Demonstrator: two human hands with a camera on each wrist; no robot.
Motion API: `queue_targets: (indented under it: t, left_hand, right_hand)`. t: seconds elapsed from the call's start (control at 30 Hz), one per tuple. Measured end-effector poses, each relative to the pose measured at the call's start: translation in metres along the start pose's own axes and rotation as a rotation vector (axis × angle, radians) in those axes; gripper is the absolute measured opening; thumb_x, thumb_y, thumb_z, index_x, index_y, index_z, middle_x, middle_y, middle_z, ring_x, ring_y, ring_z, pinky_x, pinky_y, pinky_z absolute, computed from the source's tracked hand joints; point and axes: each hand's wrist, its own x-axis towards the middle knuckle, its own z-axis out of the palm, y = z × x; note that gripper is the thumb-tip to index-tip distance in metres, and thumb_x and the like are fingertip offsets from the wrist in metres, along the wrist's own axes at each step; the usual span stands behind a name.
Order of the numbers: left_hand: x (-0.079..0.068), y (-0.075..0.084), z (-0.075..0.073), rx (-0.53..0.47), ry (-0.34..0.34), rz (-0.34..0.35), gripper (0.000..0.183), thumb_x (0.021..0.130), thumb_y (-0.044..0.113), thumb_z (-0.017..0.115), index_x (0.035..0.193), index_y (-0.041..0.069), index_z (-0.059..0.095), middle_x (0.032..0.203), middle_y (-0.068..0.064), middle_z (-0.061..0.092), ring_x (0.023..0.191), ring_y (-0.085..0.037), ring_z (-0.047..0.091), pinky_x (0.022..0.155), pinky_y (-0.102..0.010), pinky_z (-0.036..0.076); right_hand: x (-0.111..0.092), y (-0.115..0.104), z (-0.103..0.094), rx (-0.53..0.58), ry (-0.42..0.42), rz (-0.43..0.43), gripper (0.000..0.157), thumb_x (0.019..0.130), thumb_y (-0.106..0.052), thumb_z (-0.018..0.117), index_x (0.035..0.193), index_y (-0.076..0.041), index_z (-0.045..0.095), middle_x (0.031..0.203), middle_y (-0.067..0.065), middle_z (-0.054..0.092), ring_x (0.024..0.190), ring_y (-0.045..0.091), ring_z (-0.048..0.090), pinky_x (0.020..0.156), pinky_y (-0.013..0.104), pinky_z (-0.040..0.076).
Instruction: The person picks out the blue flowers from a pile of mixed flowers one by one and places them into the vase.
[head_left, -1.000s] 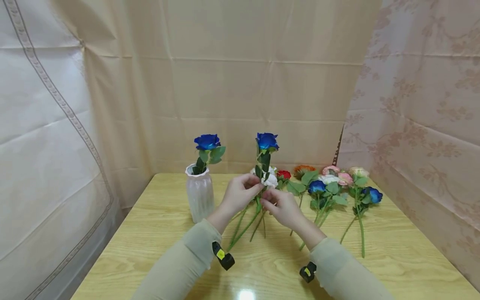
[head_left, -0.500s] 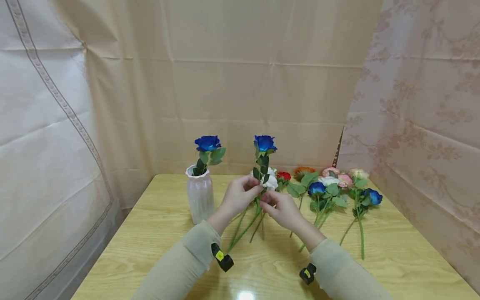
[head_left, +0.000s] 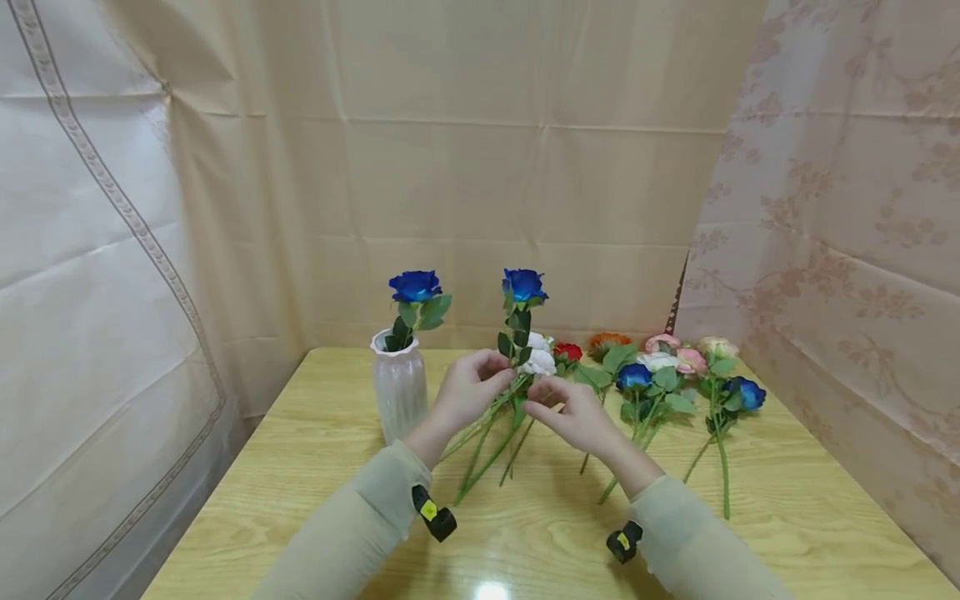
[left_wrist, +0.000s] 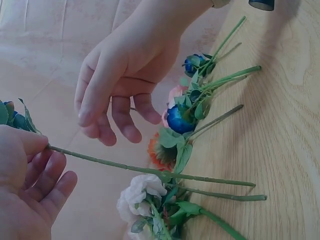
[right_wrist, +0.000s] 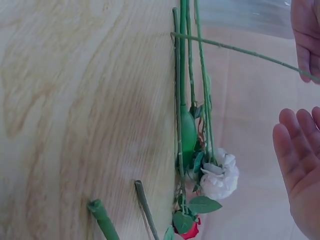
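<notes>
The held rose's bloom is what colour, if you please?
The bloom is blue, seen best in the head view.

Left arm (head_left: 341, 525): sleeved, angled forward and inward from the lower left.
Left wrist (head_left: 426, 442): bare beyond the cuff.
Left hand (head_left: 470, 390): thumb and forefinger pinched, other fingers loosely bent.
Right arm (head_left: 693, 533): sleeved, angled forward and inward from the lower right.
Right hand (head_left: 573, 412): raised, fingers relaxed and slightly curved.
Both hands: near each other, not touching.
</notes>
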Motion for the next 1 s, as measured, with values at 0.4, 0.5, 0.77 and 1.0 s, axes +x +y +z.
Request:
queue_targets:
  t: [0.4,0.5,0.77,1.0]
  left_hand:
    - [-0.004,0.005,-0.013,0.024,0.003,0.036,0.013,0.098,0.015,0.07,0.105,0.005,0.072,0.093,-0.002,0.071,0.082,-0.016,0.065,0.072,-0.03,0.056]
    - [-0.005,0.007,-0.016,0.016,0.007,0.057,0.012,0.098,0.014,0.069,0.104,0.004,0.071,0.093,-0.003,0.071,0.082,-0.016,0.065,0.072,-0.03,0.057]
    - [-0.006,0.013,-0.028,0.032,0.026,0.068,0.009,0.099,0.014,0.068,0.103,0.007,0.071,0.092,-0.001,0.07,0.081,-0.017,0.065,0.07,-0.032,0.057]
    - [-0.007,0.018,-0.04,0.033,0.037,0.097,0.01,0.099,0.013,0.068,0.105,0.004,0.071,0.094,-0.003,0.07,0.081,-0.017,0.065,0.069,-0.029,0.056]
  right_hand:
    - [-0.004,0.003,-0.011,0.091,-0.016,0.067,0.028,0.096,-0.034,0.073,0.119,-0.018,0.067,0.121,0.005,0.067,0.103,0.022,0.065,0.078,0.041,0.057]
    - [-0.005,0.004,-0.014,0.126,-0.03,0.077,0.033,0.097,-0.032,0.072,0.125,-0.017,0.065,0.121,0.003,0.066,0.108,0.024,0.064,0.082,0.043,0.055]
    - [-0.004,0.002,-0.018,0.225,-0.048,0.058,0.032,0.1,-0.021,0.068,0.129,-0.01,0.06,0.12,0.014,0.065,0.115,0.038,0.059,0.087,0.046,0.054]
    - [-0.002,0.007,-0.016,0.294,-0.051,0.037,0.039,0.1,-0.02,0.068,0.135,-0.008,0.055,0.129,0.011,0.063,0.122,0.047,0.054,0.092,0.043,0.054]
